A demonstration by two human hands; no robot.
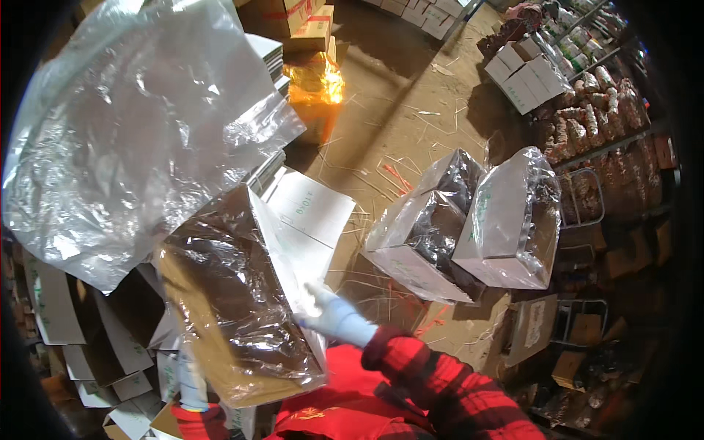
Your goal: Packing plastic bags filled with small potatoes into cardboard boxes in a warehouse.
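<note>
A cardboard box (220, 359), open at the top, is tilted in front of my body. Clear plastic film (242, 323) lines its inside and folds over its rim. My right hand (330, 317), in a pale glove, grips the box's right wall, thumb toward the rim. Low on the opposite side, my left hand (192, 385) holds the box, its fingers partly hidden by the wall. A large clear plastic sheet (139, 139) spreads at the upper left, its lower edge close to the box. Behind the box lies a flat white carton panel (312, 205).
Two film-lined white cartons (418, 253) (506, 227) stand on the brown floor to the right. More white cartons (95, 330) are piled at lower left. An orange wrapped box (315, 95) stands beyond the sheet. Filled bags (587, 117) line the far right; straps litter the floor.
</note>
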